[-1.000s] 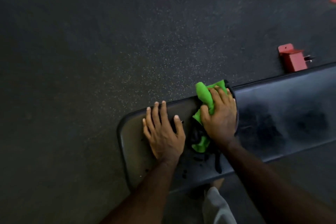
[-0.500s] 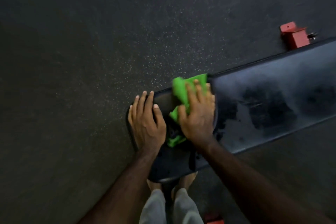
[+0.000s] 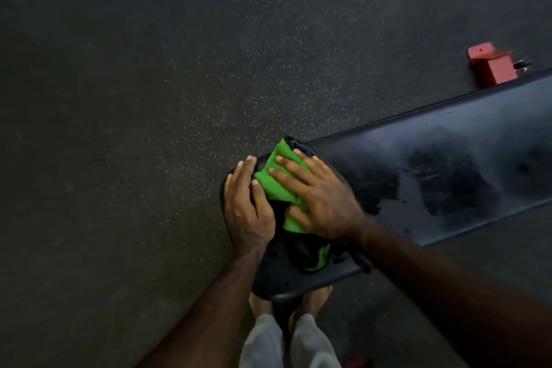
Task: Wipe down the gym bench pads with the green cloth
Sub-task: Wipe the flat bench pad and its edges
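Observation:
A long black bench pad (image 3: 448,176) runs from the middle of the view to the right edge, streaked with wet patches. Its small rounded end pad (image 3: 283,281) lies near my feet. The green cloth (image 3: 276,185) is bunched in the gap between the two pads. My right hand (image 3: 321,199) presses flat on the cloth with fingers spread. Flat on the end pad's left rim lies my left hand (image 3: 248,212), its fingers straight and its thumb touching the cloth.
Dark speckled rubber floor (image 3: 149,128) fills the left and top. A red metal bench foot (image 3: 491,64) with a small wheel stands beyond the long pad at the upper right. My bare feet (image 3: 313,302) and grey trousers are under the end pad.
Both hands and the cloth have slid left along the bench towards its rounded end. The left hand now sits at the rim, close against the cloth.

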A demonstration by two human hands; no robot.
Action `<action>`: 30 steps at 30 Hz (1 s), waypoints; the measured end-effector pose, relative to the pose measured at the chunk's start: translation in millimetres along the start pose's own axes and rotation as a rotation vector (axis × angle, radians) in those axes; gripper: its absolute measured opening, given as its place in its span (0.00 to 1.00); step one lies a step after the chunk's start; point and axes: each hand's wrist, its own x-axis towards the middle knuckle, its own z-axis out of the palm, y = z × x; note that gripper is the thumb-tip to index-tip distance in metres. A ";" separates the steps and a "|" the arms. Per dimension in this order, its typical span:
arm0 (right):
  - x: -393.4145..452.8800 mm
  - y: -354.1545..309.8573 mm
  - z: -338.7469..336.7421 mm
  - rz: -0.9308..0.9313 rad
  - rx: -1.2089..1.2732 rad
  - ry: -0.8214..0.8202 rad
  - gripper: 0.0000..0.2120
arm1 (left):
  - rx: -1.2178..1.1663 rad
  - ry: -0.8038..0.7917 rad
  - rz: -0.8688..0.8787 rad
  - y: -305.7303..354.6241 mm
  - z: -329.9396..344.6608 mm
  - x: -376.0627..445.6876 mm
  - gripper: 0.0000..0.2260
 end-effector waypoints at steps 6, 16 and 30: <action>24.4 5.7 -9.8 0.761 0.120 0.355 0.32 | 0.029 0.004 0.002 -0.8 3.4 0.6 0.20; 39.3 19.7 -18.2 0.581 0.098 0.299 0.28 | 0.114 -0.010 0.025 7.1 -0.2 -3.4 0.24; -30.6 -18.2 7.1 0.701 0.189 0.287 0.38 | 0.431 -0.073 0.105 11.3 6.2 -2.4 0.31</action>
